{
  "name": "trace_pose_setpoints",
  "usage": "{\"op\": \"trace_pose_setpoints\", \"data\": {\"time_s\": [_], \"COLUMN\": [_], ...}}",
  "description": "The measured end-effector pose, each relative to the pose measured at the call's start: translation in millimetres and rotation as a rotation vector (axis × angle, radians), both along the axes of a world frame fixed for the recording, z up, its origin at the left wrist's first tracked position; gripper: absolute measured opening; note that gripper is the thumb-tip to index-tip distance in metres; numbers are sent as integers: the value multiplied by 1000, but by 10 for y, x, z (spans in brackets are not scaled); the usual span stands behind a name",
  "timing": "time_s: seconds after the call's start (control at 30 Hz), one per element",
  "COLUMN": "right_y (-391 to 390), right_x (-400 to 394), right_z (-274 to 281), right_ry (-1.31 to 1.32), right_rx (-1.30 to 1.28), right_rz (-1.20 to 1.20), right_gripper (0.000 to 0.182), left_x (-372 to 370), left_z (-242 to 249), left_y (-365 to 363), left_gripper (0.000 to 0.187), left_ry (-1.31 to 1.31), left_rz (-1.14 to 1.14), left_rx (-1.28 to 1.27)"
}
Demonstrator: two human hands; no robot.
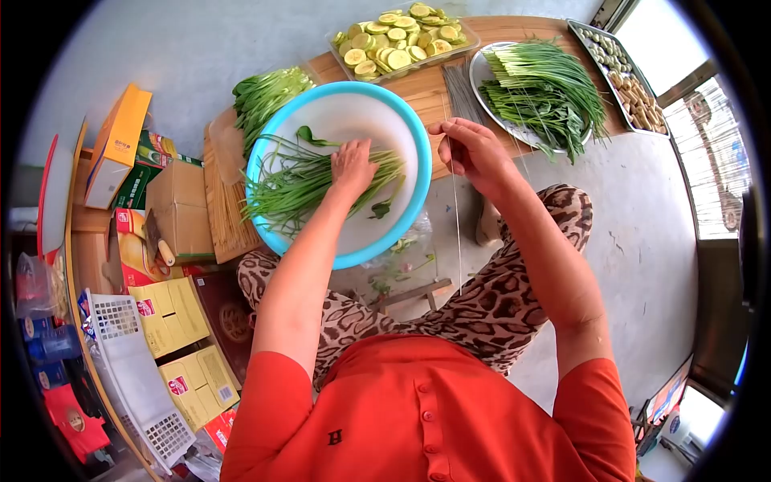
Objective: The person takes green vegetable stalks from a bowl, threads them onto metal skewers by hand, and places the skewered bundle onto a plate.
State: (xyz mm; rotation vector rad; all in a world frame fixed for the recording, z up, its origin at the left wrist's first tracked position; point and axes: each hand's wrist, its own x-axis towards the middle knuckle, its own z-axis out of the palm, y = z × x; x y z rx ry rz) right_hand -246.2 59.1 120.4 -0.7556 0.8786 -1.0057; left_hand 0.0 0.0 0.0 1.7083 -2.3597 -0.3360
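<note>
A white basin with a blue rim (424, 153) stands in front of me, partly over my lap. Inside it lies a bunch of long green chives (293, 181), with a few broader leaves beside them. My left hand (353, 167) is down on the chives near their pale ends, its fingers curled over them. Just outside the basin's right rim, my right hand (475, 153) is raised. Its thumb and fingers pinch a long, thin metal skewer (457, 217) that points down towards my knees.
Behind the basin, a wooden table (514, 30) bears a tub of sliced squash (397, 38), grey skewers (464, 95), a round plate of greens (546, 92) and a tray (634, 88) of small items. Leafy greens (269, 96) and wooden sticks (233, 221) lie left. Boxes (173, 317) stand lower left.
</note>
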Motion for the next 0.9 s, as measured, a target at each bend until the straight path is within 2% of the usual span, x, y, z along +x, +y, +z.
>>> {"op": "trace_pose_setpoints", "data": {"time_s": [0.1, 0.17, 0.3, 0.4, 0.47, 0.57, 0.7, 0.8, 0.87, 0.9], "right_y": [-46, -63, -24, -30, -34, -31, -24, -22, -9, -3], "right_x": [-94, -48, 26, 49, 56, 102, 146, 153, 170, 175], "right_z": [70, 90, 100, 83, 47, 9, -35, -53, -61, -69], "right_ry": [19, 25, 53, 60, 60, 88, 98, 99, 106, 106], "right_rx": [2, -3, 8, -2, -12, -7, -4, 3, 15, 18], "right_rz": [-9, -11, -17, -9, 2, 4, 7, 9, 0, 5], "right_gripper": [23, 23, 23, 23, 23, 22, 21, 21, 21, 21], "left_x": [-194, -143, -77, -42, 18, 70, 156, 169, 227, 249], "left_z": [-38, -35, -3, 67, 98, 199, 284, 479, 785, 1026], "left_y": [-51, -93, -35, -4, -2, 37, 71, 56, 47, 62], "left_gripper": [45, 34, 24, 22, 21, 19, 18, 17, 15, 19], "left_ry": [-34, -80, -64, 8, 221, 363, 430, 546, 711, 703], "left_rz": [43, 2, -59, -36, -51, -47, -90, -16, -73, -19], "left_rx": [56, 114, 117, 86, 116, 157, 106, 165, -100, -183]}}
